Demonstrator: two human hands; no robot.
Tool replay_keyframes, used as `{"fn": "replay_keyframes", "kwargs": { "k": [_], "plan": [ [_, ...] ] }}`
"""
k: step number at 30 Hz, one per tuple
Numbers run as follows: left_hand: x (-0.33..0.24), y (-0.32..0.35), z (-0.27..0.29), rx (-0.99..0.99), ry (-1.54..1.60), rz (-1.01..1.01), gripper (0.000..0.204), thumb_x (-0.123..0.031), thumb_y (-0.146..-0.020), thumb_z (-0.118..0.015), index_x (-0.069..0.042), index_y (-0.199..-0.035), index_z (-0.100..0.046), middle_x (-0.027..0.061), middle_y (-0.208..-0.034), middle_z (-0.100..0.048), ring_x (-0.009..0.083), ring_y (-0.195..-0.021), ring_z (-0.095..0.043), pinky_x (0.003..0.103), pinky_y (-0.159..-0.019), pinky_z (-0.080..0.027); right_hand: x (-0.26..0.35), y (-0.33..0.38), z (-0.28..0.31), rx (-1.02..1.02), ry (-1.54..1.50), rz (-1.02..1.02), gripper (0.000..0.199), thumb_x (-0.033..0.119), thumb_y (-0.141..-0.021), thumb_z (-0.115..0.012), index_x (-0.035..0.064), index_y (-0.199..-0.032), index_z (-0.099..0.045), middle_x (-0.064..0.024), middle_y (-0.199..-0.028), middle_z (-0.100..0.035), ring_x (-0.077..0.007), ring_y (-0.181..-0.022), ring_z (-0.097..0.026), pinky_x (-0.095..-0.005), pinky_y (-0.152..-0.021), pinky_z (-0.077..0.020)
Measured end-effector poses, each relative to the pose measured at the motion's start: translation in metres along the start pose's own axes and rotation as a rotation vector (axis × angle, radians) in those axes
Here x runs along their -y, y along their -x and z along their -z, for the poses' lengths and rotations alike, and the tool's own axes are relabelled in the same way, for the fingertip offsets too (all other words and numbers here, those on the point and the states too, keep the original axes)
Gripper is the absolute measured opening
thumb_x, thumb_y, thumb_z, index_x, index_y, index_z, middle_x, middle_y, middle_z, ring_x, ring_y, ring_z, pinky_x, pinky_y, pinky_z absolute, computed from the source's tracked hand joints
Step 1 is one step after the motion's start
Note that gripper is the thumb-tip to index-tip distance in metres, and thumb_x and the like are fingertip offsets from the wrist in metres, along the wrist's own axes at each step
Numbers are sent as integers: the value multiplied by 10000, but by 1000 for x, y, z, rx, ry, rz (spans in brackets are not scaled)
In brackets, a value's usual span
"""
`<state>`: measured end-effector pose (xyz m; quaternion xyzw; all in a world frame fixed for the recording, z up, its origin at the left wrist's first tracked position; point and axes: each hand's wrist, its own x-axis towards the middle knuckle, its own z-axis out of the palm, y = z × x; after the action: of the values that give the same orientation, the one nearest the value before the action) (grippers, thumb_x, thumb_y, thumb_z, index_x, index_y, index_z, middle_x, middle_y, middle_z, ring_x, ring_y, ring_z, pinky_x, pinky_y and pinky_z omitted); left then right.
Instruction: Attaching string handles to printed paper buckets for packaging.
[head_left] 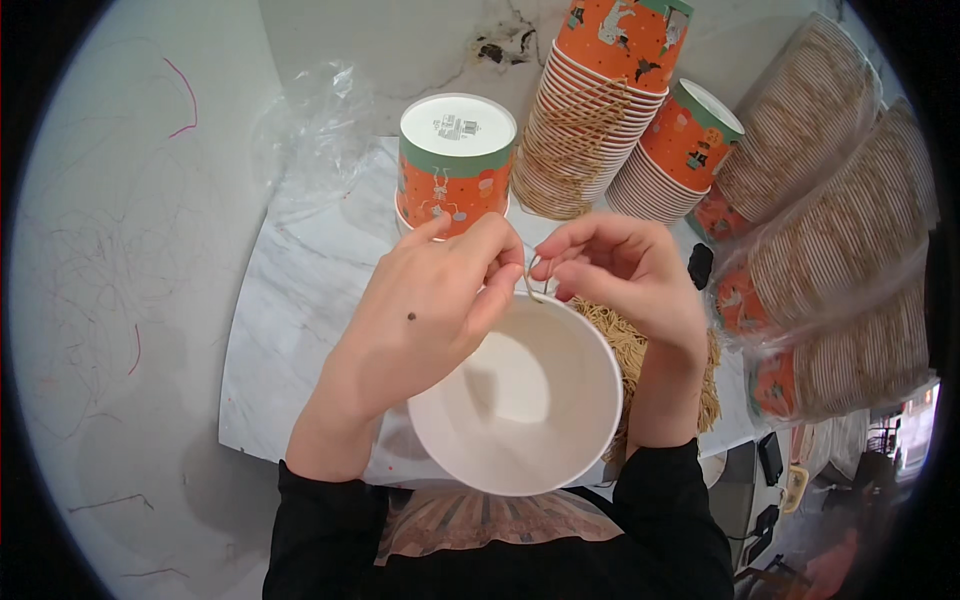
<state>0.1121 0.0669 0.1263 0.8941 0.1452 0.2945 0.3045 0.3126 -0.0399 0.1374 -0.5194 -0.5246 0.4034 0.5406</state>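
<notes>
An open white paper bucket (480, 440) stands in front of me with its mouth facing up. At its far rim is a small loop of thin tan cord (537, 298), close to the rim; whether it passes through the wall I cannot tell. My left hand (430, 300) has thumb and forefinger pinched together on the cord. From the other side my right hand (635, 275) pinches the same cord, fingers curled. Beside the bucket, partly under my right wrist, lies a heap of tan cords (625, 345).
An orange-and-green bucket (458, 175) stands upside down beyond my left hand. Farther right rise a tall bucket stack (580, 140) with cords on its side and a shorter stack (660, 165). Plastic-wrapped bucket stacks (820, 250) line the right. Clear plastic film (325, 125) lies back left.
</notes>
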Motion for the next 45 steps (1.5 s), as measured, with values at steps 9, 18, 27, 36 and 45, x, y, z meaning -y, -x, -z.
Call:
{"fn": "replay_keyframes", "kwargs": {
  "k": [9, 18, 27, 36, 45],
  "plan": [
    [13, -8, -13, 23, 252, 149, 65, -38, -983, -534, 20, -1008, -522, 121, -900, -659, 176, -764, -683, 299, -665, -537, -10, -4, -16, -54, 326, 75, 135, 63, -841, -747, -36, -931, -727, -35, -821, -726, -71, -755, -664, -238, -714, -533],
    [40, -22, -24, 254, 847, 184, 409, 17, -917, -580, -18, -1321, -529, 58, -1112, -676, 127, -960, -669, 293, -883, -526, -20, -13, -5, 139, 256, 98, 70, 44, -893, -688, -23, -912, -693, -7, -862, -690, -63, -803, -623, -231, -756, -508],
    [36, -18, 19, 382, 194, 141, 163, -83, -903, -650, 0, -1042, -660, 38, -876, -719, 133, -831, -665, 307, -782, -519, -19, -15, 3, 229, 251, 83, 67, 60, -923, -682, -3, -943, -669, -1, -899, -674, -72, -858, -617, -245, -795, -492],
    [44, -9, 29, 176, 721, 240, 82, -76, -984, -568, -27, -1039, -604, 1, -973, -657, 95, -888, -599, 269, -801, -498, -42, -32, 0, 362, 178, 50, 67, 53, -925, -670, -6, -956, -661, -27, -922, -686, -93, -895, -633, -263, -824, -495],
    [58, -11, 15, 85, 169, 316, 121, -127, -924, -627, -8, -920, -605, 38, -795, -612, 132, -675, -518, 284, -616, -414, -60, -40, -8, 369, 259, 263, 75, 63, -920, -692, -1, -954, -673, -57, -980, -713, -144, -1005, -652, -303, -905, -502]
  ]
}}
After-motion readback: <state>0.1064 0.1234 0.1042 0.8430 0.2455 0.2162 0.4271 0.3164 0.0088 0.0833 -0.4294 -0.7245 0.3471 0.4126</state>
